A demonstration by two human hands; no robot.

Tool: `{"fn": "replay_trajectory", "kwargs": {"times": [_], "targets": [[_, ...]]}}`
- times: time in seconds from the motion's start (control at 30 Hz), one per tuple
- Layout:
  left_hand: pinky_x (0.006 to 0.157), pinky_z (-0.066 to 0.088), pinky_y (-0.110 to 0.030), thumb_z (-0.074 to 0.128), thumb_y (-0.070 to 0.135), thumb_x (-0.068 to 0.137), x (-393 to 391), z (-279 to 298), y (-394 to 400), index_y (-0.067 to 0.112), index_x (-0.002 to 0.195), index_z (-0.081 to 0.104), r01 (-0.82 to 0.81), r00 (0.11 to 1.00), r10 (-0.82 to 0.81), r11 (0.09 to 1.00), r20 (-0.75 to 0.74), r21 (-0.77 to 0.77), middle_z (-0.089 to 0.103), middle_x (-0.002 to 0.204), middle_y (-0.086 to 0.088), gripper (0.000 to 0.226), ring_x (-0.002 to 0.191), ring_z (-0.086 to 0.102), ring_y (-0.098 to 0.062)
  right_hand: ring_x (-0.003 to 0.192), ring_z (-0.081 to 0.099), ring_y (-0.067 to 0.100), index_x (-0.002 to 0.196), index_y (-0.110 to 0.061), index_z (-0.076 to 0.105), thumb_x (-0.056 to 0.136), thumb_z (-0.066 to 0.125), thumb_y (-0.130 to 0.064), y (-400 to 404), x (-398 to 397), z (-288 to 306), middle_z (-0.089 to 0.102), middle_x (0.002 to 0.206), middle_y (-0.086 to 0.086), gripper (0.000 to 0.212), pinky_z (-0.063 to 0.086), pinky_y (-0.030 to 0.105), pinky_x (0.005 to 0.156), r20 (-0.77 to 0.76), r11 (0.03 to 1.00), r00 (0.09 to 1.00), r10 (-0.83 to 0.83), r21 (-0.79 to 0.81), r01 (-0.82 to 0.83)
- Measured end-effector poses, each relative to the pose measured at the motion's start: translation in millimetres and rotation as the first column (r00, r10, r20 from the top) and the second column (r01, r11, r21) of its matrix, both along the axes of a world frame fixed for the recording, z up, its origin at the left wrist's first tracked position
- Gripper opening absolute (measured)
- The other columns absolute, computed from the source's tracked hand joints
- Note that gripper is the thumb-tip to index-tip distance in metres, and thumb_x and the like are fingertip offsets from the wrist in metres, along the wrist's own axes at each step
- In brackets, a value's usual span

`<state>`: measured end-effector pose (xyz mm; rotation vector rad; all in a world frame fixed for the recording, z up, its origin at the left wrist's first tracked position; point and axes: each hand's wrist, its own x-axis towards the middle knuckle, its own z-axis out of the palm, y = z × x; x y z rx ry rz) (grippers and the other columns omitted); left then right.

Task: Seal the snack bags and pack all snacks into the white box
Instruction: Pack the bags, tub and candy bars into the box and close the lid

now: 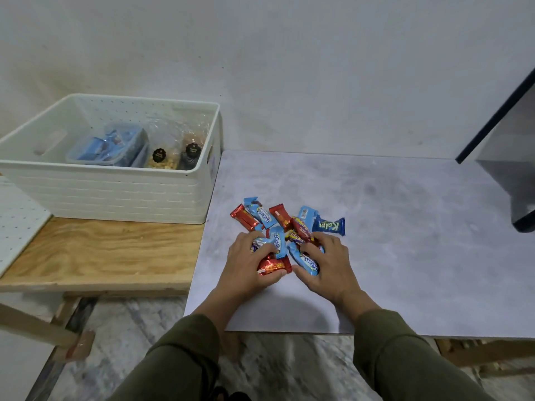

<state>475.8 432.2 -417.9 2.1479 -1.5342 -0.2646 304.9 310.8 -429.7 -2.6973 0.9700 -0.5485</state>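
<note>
Gathering a heap of small wrapped snacks (285,227), both hands work at the near side of the pile on the grey tabletop (405,227). The left hand (249,264) has its fingers curled over several pieces, with the thumb closing on a red wrapper (273,267) at the near edge of the heap. The right hand (327,264) is likewise curled — its fingers lie over a light-blue wrapper (307,261) and the pieces behind it. The two hands are close together, nearly meeting at the thumbs.

A dark-blue wrapper (330,225) lies at the right fringe of the pile, just beyond the right hand's fingertips and not held. Red and light-blue pieces at the far side of the heap are also outside either grip.

The white box (110,195) stands to the left on a lower wooden shelf (101,253), its right wall just beside the tabletop's left edge. Inside it sit a blue-tinted lidded container (107,149) and, to its right against the right wall, two clear snack bags (173,151) with round black labels; whether the bags are sealed cannot be told. The box's left half shows bare floor.

The tabletop to the right of the pile is open surface up to a dark-edged panel (498,111) overhanging the far right corner. The tabletop's near edge runs just behind the wrists.
</note>
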Motion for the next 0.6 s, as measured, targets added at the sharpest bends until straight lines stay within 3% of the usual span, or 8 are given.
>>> {"fn": "replay_trajectory", "kwargs": {"times": [0.2, 0.37, 0.43, 0.6], "targets": [[0.086, 0.05, -0.029, 0.06, 0.04, 0.087, -6.6, 0.5, -3.2, 0.018, 0.115, 0.062, 0.029, 0.997, -0.022, 0.995, 0.077, -0.092, 0.051, 0.133, -0.013, 0.036, 0.113, 0.053, -0.023, 0.081, 0.054, 0.02, 0.106, -0.02, 0.061, 0.079, 0.056, -0.046, 4.0, 0.4, 0.8, 0.064, 0.1, 0.004, 0.038, 0.047, 0.03, 0.059, -0.042, 0.998, 0.999, -0.001, -0.069, -0.002], [0.063, 0.056, -0.027, 0.064, 0.029, 0.085, -9.0, 0.1, -0.6, 0.012, 0.101, 0.067, 0.055, 0.995, -0.044, 0.991, 0.088, -0.12, 0.06, 0.115, -0.019, 0.024, 0.089, 0.065, -0.025, 0.076, 0.055, 0.022, 0.108, -0.015, 0.061, 0.076, 0.067, -0.034, 10.8, -1.6, 3.0, 0.063, 0.094, 0.007, 0.038, 0.048, 0.03, 0.056, 0.01, 0.999, 0.999, -0.044, -0.031, 0.044], [0.067, 0.052, -0.023, 0.064, 0.025, 0.087, -11.1, 3.8, 0.3, 0.01, 0.104, 0.066, 0.057, 0.994, -0.045, 0.991, 0.097, -0.124, 0.058, 0.119, -0.018, 0.024, 0.089, 0.065, -0.025, 0.078, 0.054, 0.023, 0.109, -0.014, 0.06, 0.077, 0.069, -0.031, 12.4, -3.5, 7.0, 0.062, 0.095, 0.008, 0.037, 0.045, 0.029, 0.059, 0.014, 0.998, 0.998, -0.063, -0.027, 0.064], [0.086, 0.048, -0.021, 0.05, 0.032, 0.095, -17.7, 21.3, 3.7, 0.014, 0.121, 0.058, 0.011, 0.998, -0.005, 0.994, 0.064, -0.108, 0.042, 0.14, -0.01, 0.032, 0.113, 0.054, -0.02, 0.084, 0.051, 0.021, 0.108, -0.014, 0.058, 0.08, 0.066, -0.032, 16.8, -10.7, 31.6, 0.061, 0.102, 0.007, 0.034, 0.042, 0.026, 0.064, 0.041, 0.994, 0.993, -0.111, -0.011, 0.111]]}}
